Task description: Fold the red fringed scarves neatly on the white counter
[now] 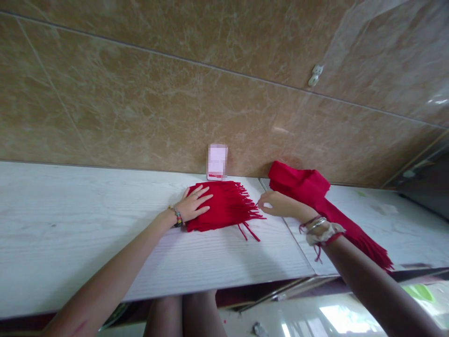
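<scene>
A folded red scarf (226, 206) lies on the white wood-grain surface, its fringe pointing right. My left hand (192, 204) rests flat on the folded end, fingers spread. At the fringe's right edge, my right hand (275, 204) is closed in a pinch, thumb and finger forming a ring, with a strand of the fringe at the fingertips. Two loose strands stick out toward the front edge. Another red scarf (300, 180), loosely bunched with its fringed end trailing right, lies behind and beneath my right wrist and forearm.
A small pale, blurred-out card or device (217, 161) leans against the brown marbled wall (157, 103) behind the folded scarf. A white socket or hook (315, 75) is fixed on the wall. A seam crosses the white surface (87, 224). Below its front edge is glossy floor.
</scene>
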Demonstrator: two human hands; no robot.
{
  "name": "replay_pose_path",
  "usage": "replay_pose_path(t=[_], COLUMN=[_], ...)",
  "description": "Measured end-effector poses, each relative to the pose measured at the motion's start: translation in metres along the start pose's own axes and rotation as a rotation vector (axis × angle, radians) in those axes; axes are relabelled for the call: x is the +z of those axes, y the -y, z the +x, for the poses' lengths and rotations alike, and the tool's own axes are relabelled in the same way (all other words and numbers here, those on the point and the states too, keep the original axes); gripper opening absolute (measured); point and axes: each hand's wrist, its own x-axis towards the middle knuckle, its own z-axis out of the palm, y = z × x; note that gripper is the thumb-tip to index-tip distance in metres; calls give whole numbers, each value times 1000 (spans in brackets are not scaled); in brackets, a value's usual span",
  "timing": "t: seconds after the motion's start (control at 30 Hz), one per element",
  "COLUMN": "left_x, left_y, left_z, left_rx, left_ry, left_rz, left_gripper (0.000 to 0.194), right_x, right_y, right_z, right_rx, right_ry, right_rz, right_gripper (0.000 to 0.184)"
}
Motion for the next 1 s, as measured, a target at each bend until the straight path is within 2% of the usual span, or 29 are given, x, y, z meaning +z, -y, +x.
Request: replay_pose_path(t=[0.07,0.13,0.23,0.3,0.4,0.5,0.63,0.77,0.83,1.0], left_x=[0,0,1,-1,-10,-21,-30,-22,-16,-9], left_y=[-6,-10,-11,-8,-2,0,-11,-30,-35,-31], left_z=[0,-1,-2,-4,-6,-10,-14,-12,-11,-14], left_rx=[52,58,12,-1,-6,-26,-39,23,8,-4], left_ry=[-17,20,135,196,248,274,220,236,260,229], left_rz=[0,-13,-34,-45,-44,-26,57,113,122,142], left_gripper=[48,51,58,63,68,67,69,89,85,68], right_x=[6,15,28,36,49,65,80,81,79,72], right_y=[10,21,26,19,1,-9,-2,8,10,13], right_z=[16,34,57,64,61,50,40,39,38,36], right_rx=[-11,29,163,276,406,375,376,255,219,289], right_ry=[-106,-218,-346,-364,-285,-156,-68,41,79,114], right_rz=[88,125,159,191,225,250,254,202,162,105], right_gripper=[18,19,29,34,35,38,48,53,55,54])
